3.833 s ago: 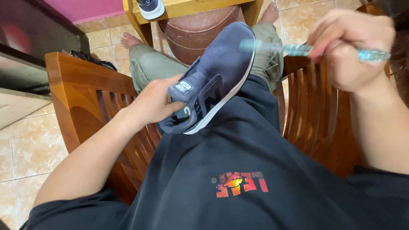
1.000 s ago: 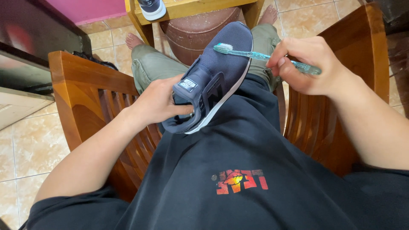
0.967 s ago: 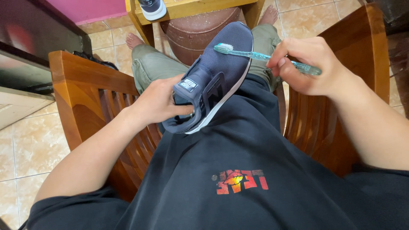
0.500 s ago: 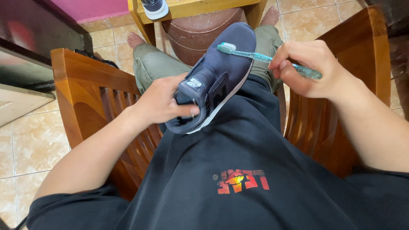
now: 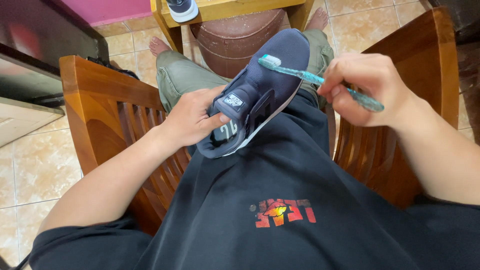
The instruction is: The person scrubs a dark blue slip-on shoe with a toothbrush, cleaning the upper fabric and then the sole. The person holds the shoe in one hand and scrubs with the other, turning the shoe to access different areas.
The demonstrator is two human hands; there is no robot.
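A dark navy sneaker (image 5: 265, 87) with a white sole edge rests on my lap, toe pointing away from me. My left hand (image 5: 192, 117) grips it at the heel and tongue, thumb over the tongue label. My right hand (image 5: 370, 87) holds a clear teal toothbrush (image 5: 312, 78) by its handle. The brush's white bristle head touches the top of the sneaker's toe area. I sit in a wooden chair, wearing a black shirt and olive trousers.
Wooden armrests (image 5: 107, 107) with slats stand on both sides of me. A brown round stool or pot (image 5: 232, 37) sits ahead under a yellow wooden table (image 5: 235, 7) that carries a second sneaker (image 5: 182, 9). Dark furniture (image 5: 45, 45) is at the left, on a tiled floor.
My right hand came down from the upper right and laid the brush head on the sneaker's toe. It has since shifted slightly along the toe. My left hand keeps its grip.
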